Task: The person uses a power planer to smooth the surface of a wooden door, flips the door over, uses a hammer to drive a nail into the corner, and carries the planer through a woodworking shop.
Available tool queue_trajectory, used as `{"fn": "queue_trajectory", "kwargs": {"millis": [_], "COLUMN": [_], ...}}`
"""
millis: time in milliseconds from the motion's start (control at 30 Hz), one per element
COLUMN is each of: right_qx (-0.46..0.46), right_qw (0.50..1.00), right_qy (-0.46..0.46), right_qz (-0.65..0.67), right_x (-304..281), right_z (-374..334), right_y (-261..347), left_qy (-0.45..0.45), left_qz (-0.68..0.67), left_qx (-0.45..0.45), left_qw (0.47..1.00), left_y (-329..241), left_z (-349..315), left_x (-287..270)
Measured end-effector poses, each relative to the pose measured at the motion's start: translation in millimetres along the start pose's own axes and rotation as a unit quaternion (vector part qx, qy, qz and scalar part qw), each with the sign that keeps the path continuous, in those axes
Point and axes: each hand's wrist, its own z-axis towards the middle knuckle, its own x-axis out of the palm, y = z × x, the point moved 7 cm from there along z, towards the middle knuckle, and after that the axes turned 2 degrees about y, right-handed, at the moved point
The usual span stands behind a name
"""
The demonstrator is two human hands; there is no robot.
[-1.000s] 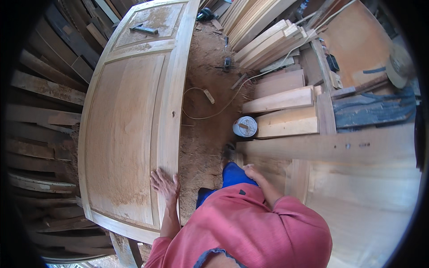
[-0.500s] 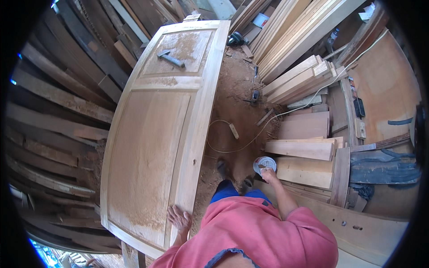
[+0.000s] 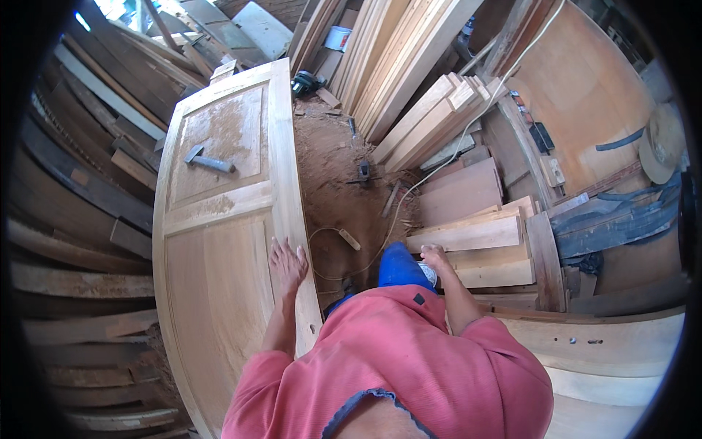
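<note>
Farther up the panelled door (image 3: 216, 293) than in the earlier frame, the left hand (image 3: 289, 265) rests open on its right edge (head view, left of centre). At centre right I see the right hand (image 3: 434, 256) curled just above a white bucket (image 3: 429, 275), grip indeterminable; a blue-clad knee (image 3: 402, 268) partly hides the bucket. Upper left: hammer (image 3: 215, 163), powdery sawdust (image 3: 235, 123), recessed rectangular wood panels.

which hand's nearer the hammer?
Left. The left hand rests on the door, short of the hammer and to its right; the right hand is farther right, past the door's edge, by the bucket.
</note>
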Motion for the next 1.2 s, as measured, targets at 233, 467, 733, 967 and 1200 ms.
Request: {"fn": "queue_trajectory", "kwargs": {"millis": [233, 467, 733, 967, 1200], "right_qx": [0.106, 0.179, 0.092, 0.090, 0.090], "right_qw": [0.989, 0.960, 0.891, 0.864, 0.857], "right_qy": [-0.106, -0.167, -0.429, -0.454, -0.394], "right_qz": [0.018, 0.135, -0.115, -0.197, -0.318], "right_x": [-43, -132, -342, -511, -598], "right_z": [31, 50, 138, 254, 344], "right_y": [-99, 5, 93, 115, 135], "left_qy": [0.078, 0.072, 0.156, 0.292, 0.376], "left_qz": [0.057, 0.128, 0.179, 0.227, 0.267], "left_qx": [-0.025, -0.046, -0.097, -0.189, -0.342], "left_qw": [0.995, 0.988, 0.966, 0.910, 0.819], "left_y": [-2, -15, -35, -37, -45], "left_z": [67, 63, 82, 92, 137], "left_x": [64, 39, 49, 58, 92]}}
